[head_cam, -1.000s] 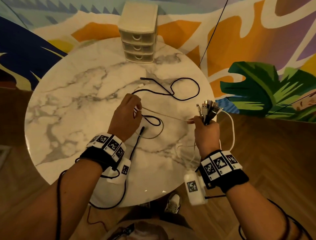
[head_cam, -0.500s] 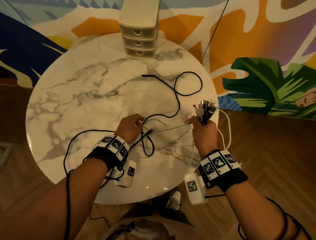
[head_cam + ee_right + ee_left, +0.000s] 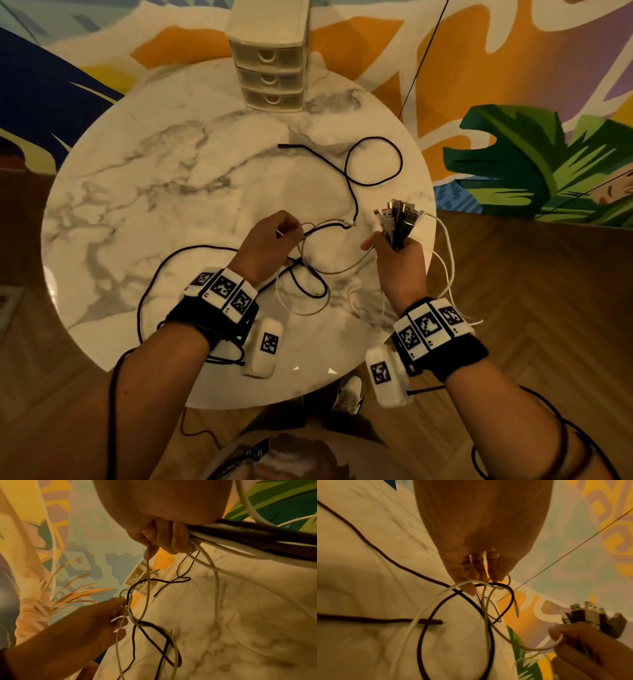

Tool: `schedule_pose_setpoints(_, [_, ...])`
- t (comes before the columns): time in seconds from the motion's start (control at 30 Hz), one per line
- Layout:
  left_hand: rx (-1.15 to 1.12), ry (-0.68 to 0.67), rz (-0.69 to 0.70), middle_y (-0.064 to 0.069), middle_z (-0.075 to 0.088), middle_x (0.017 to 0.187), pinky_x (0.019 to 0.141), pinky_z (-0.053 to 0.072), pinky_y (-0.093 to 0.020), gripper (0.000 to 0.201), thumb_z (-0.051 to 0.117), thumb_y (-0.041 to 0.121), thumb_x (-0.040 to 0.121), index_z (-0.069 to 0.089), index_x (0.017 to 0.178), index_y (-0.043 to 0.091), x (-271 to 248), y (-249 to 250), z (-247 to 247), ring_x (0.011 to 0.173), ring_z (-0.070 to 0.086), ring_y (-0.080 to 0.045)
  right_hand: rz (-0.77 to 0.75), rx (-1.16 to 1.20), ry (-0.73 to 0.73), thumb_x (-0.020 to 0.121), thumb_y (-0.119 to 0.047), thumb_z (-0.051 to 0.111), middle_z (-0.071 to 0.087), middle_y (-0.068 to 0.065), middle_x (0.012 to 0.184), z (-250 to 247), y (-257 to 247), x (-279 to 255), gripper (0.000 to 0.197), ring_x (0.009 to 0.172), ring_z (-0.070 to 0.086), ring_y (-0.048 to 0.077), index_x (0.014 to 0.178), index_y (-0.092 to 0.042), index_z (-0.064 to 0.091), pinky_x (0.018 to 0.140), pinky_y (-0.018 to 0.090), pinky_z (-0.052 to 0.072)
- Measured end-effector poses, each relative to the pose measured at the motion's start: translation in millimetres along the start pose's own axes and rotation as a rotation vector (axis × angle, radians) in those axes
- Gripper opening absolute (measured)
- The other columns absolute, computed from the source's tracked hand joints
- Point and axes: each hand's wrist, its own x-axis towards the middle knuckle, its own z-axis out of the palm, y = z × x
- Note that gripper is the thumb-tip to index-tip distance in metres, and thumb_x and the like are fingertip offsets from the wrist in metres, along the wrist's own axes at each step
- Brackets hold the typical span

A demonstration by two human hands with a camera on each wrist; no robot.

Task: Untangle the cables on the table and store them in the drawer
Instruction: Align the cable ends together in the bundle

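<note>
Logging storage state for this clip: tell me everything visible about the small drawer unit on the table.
The drawer unit is a small cream, plastic-looking tower with a plain flat top and three stacked translucent-fronted drawers, each with a round finger pull. All three look closed. It stands upright at the far edge of the round marble table, against the painted wall. No cable or hand touches it; its contents cannot be made out.

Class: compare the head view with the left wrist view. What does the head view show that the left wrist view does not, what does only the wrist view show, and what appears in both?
Head only: the drawer unit at the table's far edge, all three drawers closed, and both wristbands.

Left wrist only: the left hand's fingertips pinching a pale cable over a black cable loop.

Both: the right hand gripping a bundle of plugs, the pale cable running between the hands, and black cable on the marble.
</note>
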Motion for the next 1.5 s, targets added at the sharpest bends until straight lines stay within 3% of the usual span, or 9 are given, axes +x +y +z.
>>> schedule_pose_setpoints(0.17, [-0.152, -0.036, -0.047, -0.006, 0.048, 0.065, 0.06, 0.059, -0.043, 0.013, 0.054, 0.013, 0.093, 0.056, 0.085, 0.002, -7, 16, 13, 0.057, 0.052, -0.015, -0.047, 0.002, -0.075, 0.088, -0.019, 0.061, 0.062, -0.011, 0.061, 14, -5, -8, 0.018, 0.055, 0.053, -0.003, 0.073, -0.015, 0.071, 0.058, 0.013, 0.037])
schedule_pose_setpoints(0.57, [-0.244, -0.089, -0.032, -0.009, 0.06, 0.072, 0.061, 0.059, -0.045, 0.012, 0.056, 0.015, 0.093, 0.06, 0.088, 0.004, -14, 31, 27, 0.059, 0.059, -0.013, -0.103, -0.139, -0.204, 0.087, -0.025, 0.062, 0.072, 0.006, 0.08, 30, -8, -13, 0.02, 0.074, 0.065, 0.018, 0.083, -0.009, 0.072, 0.069, 0.031, 0.05])
schedule_pose_setpoints(0.73, [-0.148, 0.065, -0.108, -0.011, 0.057, 0.063, 0.053, 0.058, -0.038, 0.012, 0.058, 0.011, 0.09, 0.063, 0.087, 0.0, 2, 21, 16, 0.052, 0.058, -0.019, -0.111, -0.175, -0.283, 0.088, -0.028, 0.062, 0.069, -0.003, 0.077, 21, -8, -16, 0.02, 0.066, 0.059, 0.006, 0.085, -0.012, 0.074, 0.06, 0.015, 0.042])
schedule_pose_setpoints(0.83, [-0.174, 0.22, -0.268, -0.014, 0.055, 0.058, 0.048, 0.056, -0.034, 0.015, 0.057, 0.006, 0.089, 0.063, 0.076, 0.002, 23, 2, -6, 0.043, 0.054, -0.018, -0.098, -0.111, -0.322, 0.088, -0.026, 0.064, 0.072, -0.001, 0.086, 9, -3, -21, 0.017, 0.081, 0.065, 0.006, 0.089, -0.012, 0.074, 0.072, 0.013, 0.047])
schedule_pose_setpoints(1.03, [-0.115, 0.078, -0.463, -0.013, 0.058, 0.07, 0.049, 0.057, -0.035, 0.018, 0.059, 0.017, 0.092, 0.058, 0.083, 0.002, 27, -15, -18, 0.048, 0.057, -0.02, -0.1, -0.033, -0.245, 0.091, -0.021, 0.061, 0.059, -0.021, 0.049, 2, -10, -18, 0.016, 0.047, 0.053, -0.008, 0.077, -0.02, 0.07, 0.053, 0.011, 0.036])
schedule_pose_setpoints(1.2, [0.243, 0.384, 0.124, -0.005, 0.058, 0.099, 0.071, 0.04, -0.018, 0.009, 0.056, 0.011, 0.086, 0.058, 0.094, 0.014, 10, 7, -2, 0.08, 0.053, -0.013, -0.081, -0.036, -0.228, 0.09, -0.022, 0.06, 0.052, -0.023, 0.041, 0, -16, -16, 0.017, 0.043, 0.05, -0.008, 0.078, -0.019, 0.07, 0.056, 0.019, 0.032])
schedule_pose_setpoints(1.27, [0.237, 0.261, 0.296, -0.001, 0.055, 0.102, 0.07, 0.037, -0.011, 0.015, 0.061, 0.017, 0.086, 0.059, 0.1, 0.017, 1, 27, 11, 0.083, 0.05, -0.01, -0.077, -0.028, -0.232, 0.091, -0.022, 0.06, 0.051, -0.023, 0.04, -1, -18, -16, 0.016, 0.043, 0.049, -0.008, 0.082, -0.014, 0.071, 0.054, 0.014, 0.032])
schedule_pose_setpoints(1.4, [0.577, 0.013, 0.382, 0.006, 0.054, 0.104, 0.084, 0.037, -0.03, 0.032, 0.06, 0.051, 0.082, 0.064, 0.099, 0.024, -15, 27, 36, 0.097, 0.043, -0.014, -0.055, 0.011, -0.184, 0.091, -0.022, 0.062, 0.048, -0.018, 0.037, -3, -20, -15, 0.021, 0.038, 0.045, -0.003, 0.071, -0.016, 0.065, 0.048, 0.013, 0.034])
schedule_pose_setpoints(1.5, [0.554, -0.098, 0.287, 0.009, 0.054, 0.106, 0.086, 0.031, -0.033, 0.022, 0.062, 0.047, 0.082, 0.066, 0.09, 0.027, -22, 18, 47, 0.104, 0.04, -0.016, -0.042, 0.034, -0.201, 0.092, -0.018, 0.06, 0.048, -0.019, 0.036, -8, -22, -17, 0.015, 0.038, 0.047, -0.005, 0.084, -0.009, 0.069, 0.045, 0.006, 0.034])
